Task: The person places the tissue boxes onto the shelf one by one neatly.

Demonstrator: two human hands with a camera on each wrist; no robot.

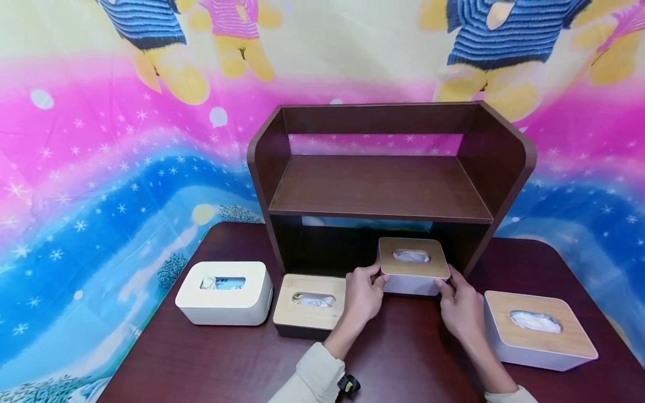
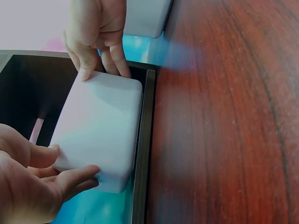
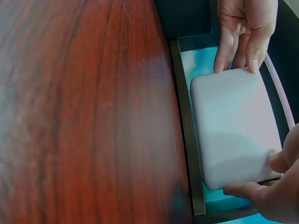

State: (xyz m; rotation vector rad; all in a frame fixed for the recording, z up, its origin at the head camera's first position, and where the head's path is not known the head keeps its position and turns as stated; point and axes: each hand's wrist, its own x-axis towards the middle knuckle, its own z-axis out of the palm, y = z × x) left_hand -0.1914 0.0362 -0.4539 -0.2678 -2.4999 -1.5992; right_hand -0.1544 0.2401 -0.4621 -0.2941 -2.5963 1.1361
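A tissue box (image 1: 413, 271) with a wood-coloured lid and pale sides is held between both hands at the front of the lower compartment of a dark brown shelf (image 1: 373, 184). My left hand (image 1: 364, 294) grips its left end, thumb at the front. On the opposite end, my right hand (image 1: 461, 305) grips it the same way. Both wrist views show the box's smooth pale front (image 2: 100, 123) with fingers at each end. Whether its underside touches the surface below, I cannot tell.
Left of the hands stand a white tissue box (image 1: 227, 305) and a wood-lidded one with a dark base (image 1: 307, 313). Another wood-lidded tissue box (image 1: 544, 336) sits beside my right forearm. The dark red table (image 1: 242, 364) meets a colourful printed backdrop (image 1: 126, 184).
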